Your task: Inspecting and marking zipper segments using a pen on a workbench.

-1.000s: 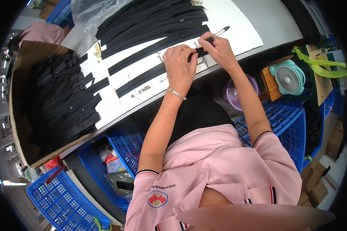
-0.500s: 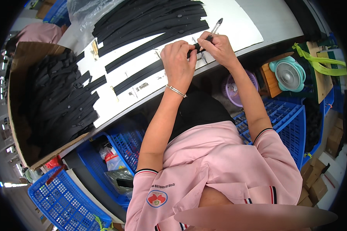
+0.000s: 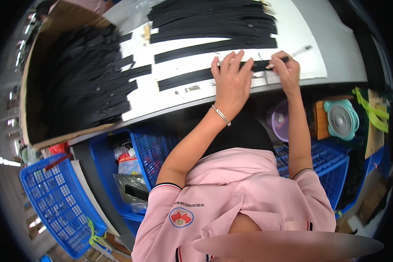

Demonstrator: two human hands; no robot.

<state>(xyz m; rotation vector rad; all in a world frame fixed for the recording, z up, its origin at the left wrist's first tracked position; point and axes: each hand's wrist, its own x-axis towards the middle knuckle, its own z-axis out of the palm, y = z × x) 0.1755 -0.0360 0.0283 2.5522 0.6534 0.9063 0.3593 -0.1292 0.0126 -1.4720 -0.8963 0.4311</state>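
My left hand (image 3: pixel 233 81) lies with fingers spread over a black fabric strip (image 3: pixel 183 79), its fingertips pressing the strip against a white board (image 3: pixel 312 67). My right hand (image 3: pixel 287 72) pinches a pen (image 3: pixel 301 51) with a clear barrel, somewhat blurred. The pen's lower end is close to the right end of that strip; whether it touches cannot be made out. Dark marks show on the board near both hands. Farther back, more black strips (image 3: pixel 209 19) lie side by side in a broad layer.
On the left, a cardboard box (image 3: pixel 70 15) is heaped with black strips (image 3: pixel 81 78). Below the table are blue plastic baskets (image 3: pixel 61 201), a purple basket (image 3: pixel 278 122) and a small teal fan (image 3: pixel 341 120). The table's front edge runs just nearer than my hands.
My left hand has gone from bunched fingers at the strip's end to spread fingers lying along it. My right hand still holds the pen, now tilted lower. The whole view has shifted.
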